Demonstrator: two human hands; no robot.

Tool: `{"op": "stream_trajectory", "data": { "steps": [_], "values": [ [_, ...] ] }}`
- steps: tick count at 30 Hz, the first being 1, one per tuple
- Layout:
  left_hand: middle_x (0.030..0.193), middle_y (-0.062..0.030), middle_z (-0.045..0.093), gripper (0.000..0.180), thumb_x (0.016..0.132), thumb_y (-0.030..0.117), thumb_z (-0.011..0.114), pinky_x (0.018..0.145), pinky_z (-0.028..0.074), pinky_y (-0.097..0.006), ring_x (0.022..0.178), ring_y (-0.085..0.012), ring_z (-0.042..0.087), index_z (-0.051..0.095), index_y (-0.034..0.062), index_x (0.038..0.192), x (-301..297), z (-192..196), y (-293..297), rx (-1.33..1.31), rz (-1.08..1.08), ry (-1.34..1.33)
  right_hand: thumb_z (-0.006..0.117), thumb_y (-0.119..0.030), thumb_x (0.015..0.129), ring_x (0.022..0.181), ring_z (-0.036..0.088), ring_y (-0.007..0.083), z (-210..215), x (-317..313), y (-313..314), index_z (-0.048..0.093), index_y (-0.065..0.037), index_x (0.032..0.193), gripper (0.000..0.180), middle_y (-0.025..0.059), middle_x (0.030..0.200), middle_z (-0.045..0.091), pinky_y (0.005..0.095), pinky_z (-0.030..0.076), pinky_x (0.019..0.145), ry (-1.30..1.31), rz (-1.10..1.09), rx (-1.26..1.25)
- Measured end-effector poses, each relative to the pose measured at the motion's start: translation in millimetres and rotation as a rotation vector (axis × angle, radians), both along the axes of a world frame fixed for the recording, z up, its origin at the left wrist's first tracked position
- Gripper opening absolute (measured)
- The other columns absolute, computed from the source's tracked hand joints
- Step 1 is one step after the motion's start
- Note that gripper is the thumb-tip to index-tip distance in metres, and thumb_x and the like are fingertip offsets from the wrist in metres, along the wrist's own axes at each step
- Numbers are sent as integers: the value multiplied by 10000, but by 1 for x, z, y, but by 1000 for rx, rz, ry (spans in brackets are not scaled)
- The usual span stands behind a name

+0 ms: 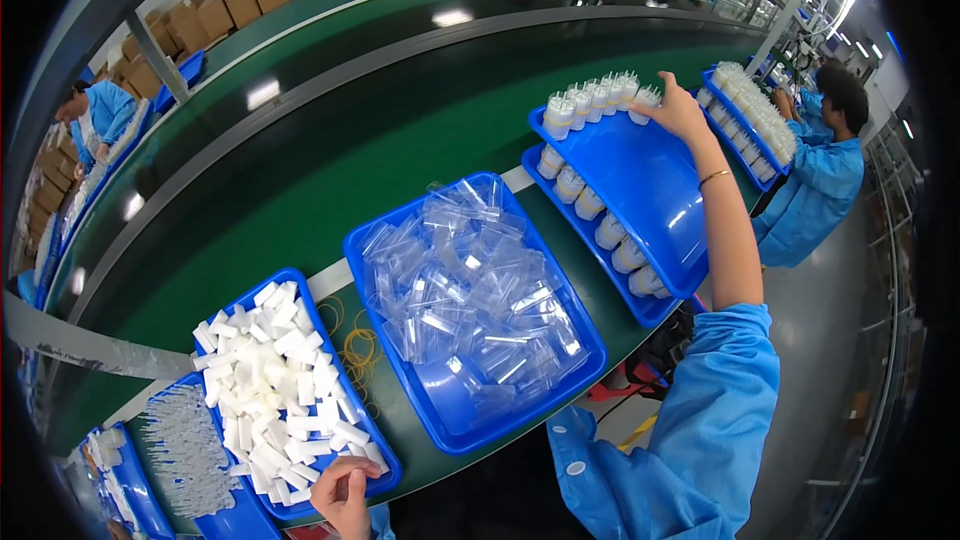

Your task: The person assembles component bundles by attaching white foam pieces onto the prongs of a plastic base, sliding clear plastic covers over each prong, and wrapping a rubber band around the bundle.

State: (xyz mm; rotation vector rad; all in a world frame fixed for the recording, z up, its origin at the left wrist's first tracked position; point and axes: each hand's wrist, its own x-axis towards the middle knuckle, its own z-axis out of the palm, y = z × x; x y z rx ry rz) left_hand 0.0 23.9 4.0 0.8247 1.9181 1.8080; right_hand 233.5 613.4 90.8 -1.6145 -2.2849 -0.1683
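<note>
My right hand reaches to the far edge of an upper blue tray, its thumb and fingers around a white bundle with thin clear tips on top. Beside that bundle, a row of similar white bundles stands upright along the tray's far side. My left hand is closed, fingers curled together, at the near edge of a blue tray heaped with small white blocks. Whatever its fingertips may hold is too small to make out.
Between my hands lies a blue tray of clear plastic sleeves. Yellow rubber bands lie beside it. A lower tray holds more bundles. Grey thin pieces lie at left. Beyond runs a green conveyor; a co-worker sits at right.
</note>
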Motion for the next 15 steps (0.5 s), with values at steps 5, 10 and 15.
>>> {"op": "stream_trajectory", "data": {
  "steps": [5, 10, 15],
  "values": [
    [706, -157, 592, 173, 851, 106, 553, 653, 452, -301, 687, -228, 577, 533, -43, 765, -3, 6, -16, 74, 90, 14, 641, -478, 751, 957, 596, 316, 23, 21, -59, 450, -54, 1232, 669, 196, 1032, 604, 372, 472, 818, 26, 98, -64],
    [682, -158, 594, 164, 829, 103, 573, 647, 457, -308, 696, -246, 578, 558, -49, 768, -11, 0, -39, 139, 175, -7, 640, -256, 804, 764, 590, 218, 45, 3, -211, 545, -33, 1095, 378, 121, 859, 593, 308, 475, 651, 230, 416, -127],
    [670, -146, 589, 195, 828, 141, 586, 644, 449, -316, 689, -253, 576, 557, -36, 750, -24, 1, -66, 229, 248, 87, 691, -122, 723, 750, 602, 221, 8, -40, -345, 609, -41, 987, 288, 90, 806, 624, 309, 465, 659, 402, 711, -268]
  ]
}}
